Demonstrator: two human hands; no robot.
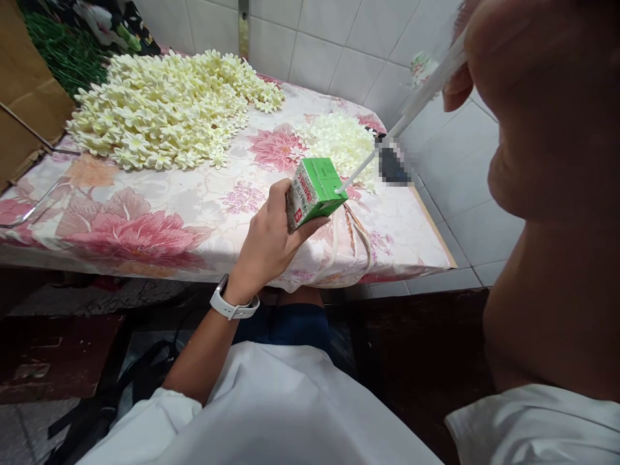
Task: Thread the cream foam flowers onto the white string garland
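My left hand (271,236), with a white watch (235,307) on its wrist, is wrapped round a green drink carton (317,187) held tilted above the table edge. A white straw (361,168) runs from the carton's top up to the right, its lower end at the top near one corner. Very close to the camera, my right hand (513,97) pinches the upper part of that straw. Whether the lower tip is inside the carton or only touching it, I cannot tell.
A flowered cloth covers the table (232,226). On it lie a large heap of cream artificial flowers (165,110) and a smaller pile of white ones (334,139). Pale cords (368,248) hang by the front edge. A cardboard box (33,90) stands left; tiled walls (329,39) close the back.
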